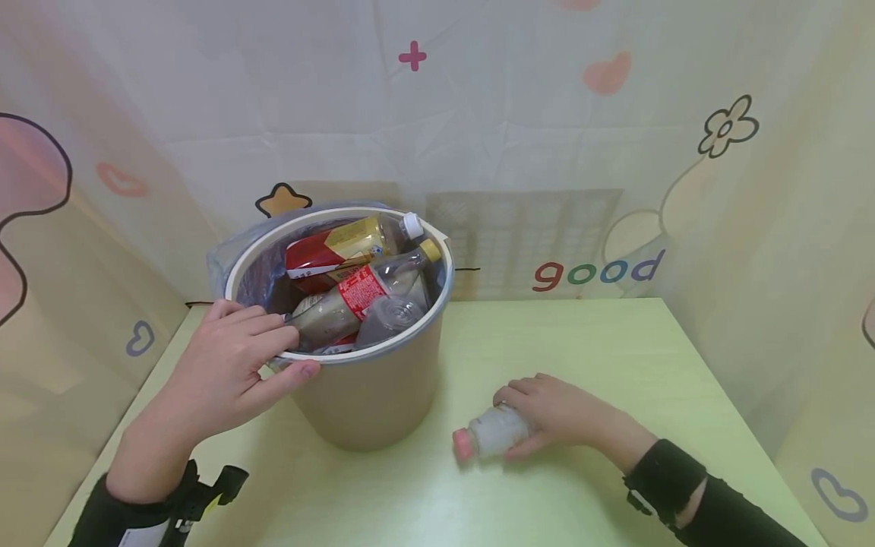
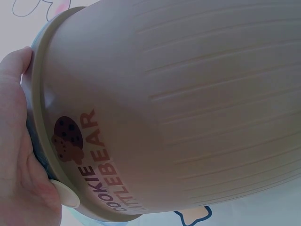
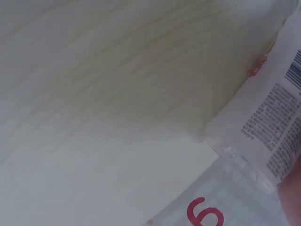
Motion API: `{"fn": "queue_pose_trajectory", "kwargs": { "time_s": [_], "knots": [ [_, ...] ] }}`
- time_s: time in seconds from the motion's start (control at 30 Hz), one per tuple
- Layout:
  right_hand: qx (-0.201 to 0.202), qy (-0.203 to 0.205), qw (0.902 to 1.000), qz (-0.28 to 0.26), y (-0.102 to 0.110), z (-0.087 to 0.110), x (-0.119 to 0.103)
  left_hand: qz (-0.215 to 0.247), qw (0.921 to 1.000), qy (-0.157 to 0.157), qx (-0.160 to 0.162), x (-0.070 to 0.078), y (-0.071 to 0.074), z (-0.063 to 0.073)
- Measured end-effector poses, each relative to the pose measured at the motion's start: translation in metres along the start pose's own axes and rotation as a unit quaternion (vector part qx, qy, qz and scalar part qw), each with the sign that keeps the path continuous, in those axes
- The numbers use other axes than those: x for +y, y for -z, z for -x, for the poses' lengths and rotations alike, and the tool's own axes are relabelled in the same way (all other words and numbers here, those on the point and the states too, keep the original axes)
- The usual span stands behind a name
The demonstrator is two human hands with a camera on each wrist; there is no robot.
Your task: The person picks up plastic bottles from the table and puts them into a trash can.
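Note:
My left hand (image 1: 225,365) grips the near-left rim of a beige trash bin (image 1: 372,403), fingers over the edge and thumb on the outside. Plastic bottles fill the bin: one with a red and gold label (image 1: 345,243) and a white cap, one with a red label (image 1: 362,292) and a yellow cap, and a clear one (image 1: 390,320). On the right, my right hand (image 1: 557,410) holds a small white-labelled bottle (image 1: 499,431) low over the table, its pink cap pointing left. Printed text and a barcode show on this bottle (image 3: 268,117) in the right wrist view.
A bluish plastic liner (image 1: 239,251) hangs over the bin's rim. The pale green table (image 1: 581,349) meets a printed curtain (image 1: 478,99) at the back. More curtain stands along both sides. The bin's wall (image 2: 188,94) carries bear lettering.

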State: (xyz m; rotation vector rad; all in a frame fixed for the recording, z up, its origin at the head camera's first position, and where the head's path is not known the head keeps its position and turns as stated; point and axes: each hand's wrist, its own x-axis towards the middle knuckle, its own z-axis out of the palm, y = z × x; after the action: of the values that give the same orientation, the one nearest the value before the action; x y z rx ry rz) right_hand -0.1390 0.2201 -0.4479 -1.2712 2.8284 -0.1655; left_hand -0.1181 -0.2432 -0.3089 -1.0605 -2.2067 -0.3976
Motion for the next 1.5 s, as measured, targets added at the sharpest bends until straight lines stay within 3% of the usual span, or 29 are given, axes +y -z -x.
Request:
{"fn": "queue_pose_trajectory", "kwargs": {
  "time_s": [0.17, 0.3, 0.57, 0.7, 0.83, 1.1, 1.23, 1.5],
  "knots": [
    [-0.004, -0.044, 0.9981, -0.043, 0.019, 0.009, 0.006, -0.002, 1.0000, -0.002, -0.002, -0.001, 0.001, -0.001],
    [0.018, -0.071, 0.9958, -0.055, 0.051, 0.012, 0.013, -0.001, 1.0000, -0.001, -0.002, -0.001, 0.001, -0.001],
    [0.116, -0.106, 0.9875, -0.013, 0.139, 0.012, 0.017, -0.006, 1.0000, 0.003, 0.005, 0.000, 0.002, 0.001],
    [0.191, -0.087, 0.9772, 0.031, 0.176, 0.006, 0.012, -0.006, 1.0000, 0.003, 0.002, 0.000, 0.002, 0.001],
    [0.257, -0.045, 0.9617, 0.084, 0.207, -0.010, 0.002, -0.004, 1.0000, 0.002, 0.002, -0.001, 0.001, 0.000],
    [0.309, 0.014, 0.9415, 0.133, 0.249, -0.056, -0.037, -0.001, 1.0000, -0.005, 0.000, -0.001, 0.000, -0.001],
    [0.292, 0.002, 0.9471, 0.133, 0.260, -0.080, -0.060, -0.001, 1.0000, -0.003, 0.002, -0.001, -0.001, -0.001],
    [0.255, 0.033, 0.9519, 0.167, 0.257, -0.125, -0.089, -0.003, 0.9999, -0.002, 0.016, 0.001, -0.002, -0.001]
  ]
}}
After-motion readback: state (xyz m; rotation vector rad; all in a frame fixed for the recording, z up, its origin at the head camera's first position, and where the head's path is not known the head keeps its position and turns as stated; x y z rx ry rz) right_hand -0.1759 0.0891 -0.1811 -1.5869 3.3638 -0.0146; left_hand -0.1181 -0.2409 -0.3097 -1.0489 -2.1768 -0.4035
